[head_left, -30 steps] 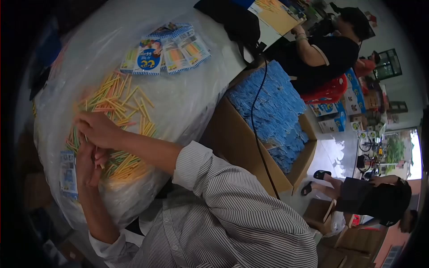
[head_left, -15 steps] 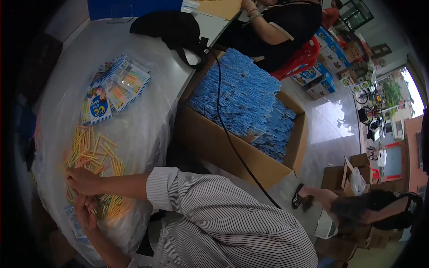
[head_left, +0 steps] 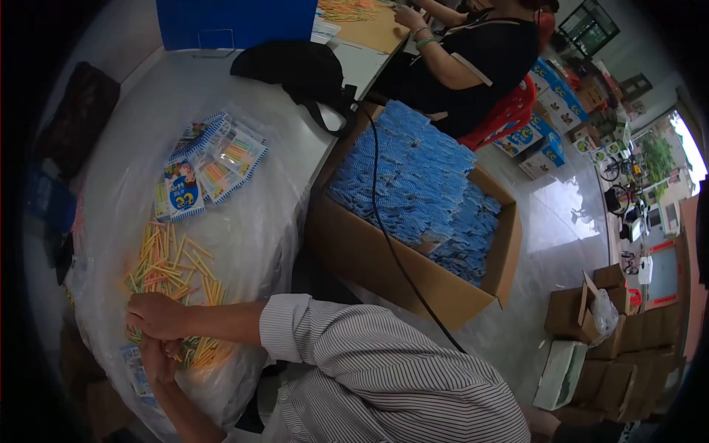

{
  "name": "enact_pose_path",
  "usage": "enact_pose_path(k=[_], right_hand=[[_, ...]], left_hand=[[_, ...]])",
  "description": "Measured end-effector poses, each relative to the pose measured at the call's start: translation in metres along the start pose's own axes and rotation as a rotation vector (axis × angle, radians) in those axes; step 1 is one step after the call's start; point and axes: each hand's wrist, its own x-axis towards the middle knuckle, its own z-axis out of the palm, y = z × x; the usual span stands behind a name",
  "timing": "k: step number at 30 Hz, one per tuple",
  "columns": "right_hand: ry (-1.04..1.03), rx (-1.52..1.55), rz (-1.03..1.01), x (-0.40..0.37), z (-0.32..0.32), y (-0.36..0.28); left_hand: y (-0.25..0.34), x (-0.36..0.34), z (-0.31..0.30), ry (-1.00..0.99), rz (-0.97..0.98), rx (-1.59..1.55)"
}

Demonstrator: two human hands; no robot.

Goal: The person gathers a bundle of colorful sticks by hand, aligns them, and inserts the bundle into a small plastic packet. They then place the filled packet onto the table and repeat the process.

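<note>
My right hand (head_left: pixel 156 316) is closed, back upward, over the near side of a pile of thin sticks (head_left: pixel 166 258) in yellow, orange, pink and green. Just below it and touching it, my left hand (head_left: pixel 156 360) has its fingers curled in. What either hand holds is hidden between them. The sticks lie loose on a clear plastic sheet (head_left: pixel 251 258) spread over the table. Beyond the pile, several printed blue-and-white packets (head_left: pixel 179 190) overlap; sticks show through their windows. Another packet (head_left: pixel 136 369) lies partly covered beside my left wrist.
A cardboard box (head_left: pixel 384 284) full of blue packets (head_left: pixel 406 177) stands beside the table, a black cable (head_left: pixel 377 192) hanging across it. Behind are a black bag (head_left: pixel 292 70) and a blue bin (head_left: pixel 236 22). A co-worker (head_left: pixel 473 66) sits at the far table. Cartons (head_left: pixel 576 314) stand to the right.
My view has shifted, so the table and box appear lower and further right. My left hand's fingers have curled in against my right hand. The person walking at the right has mostly left view.
</note>
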Motion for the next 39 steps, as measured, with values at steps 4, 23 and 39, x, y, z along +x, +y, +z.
enact_pose_path(k=[4, 23, 39], right_hand=[[-0.019, 0.091, -0.165, 0.003, -0.002, 0.002], [0.445, 1.196, 0.606, -0.012, 0.02, -0.052], [0.333, 0.131, 0.038, -0.014, 0.027, -0.011]], left_hand=[[0.006, 0.0, 0.009, -0.018, 0.01, -0.187], [0.008, -0.007, 0.02, 0.059, 0.299, -0.465], [-0.007, 0.011, -0.018, -0.094, 0.257, -0.719]])
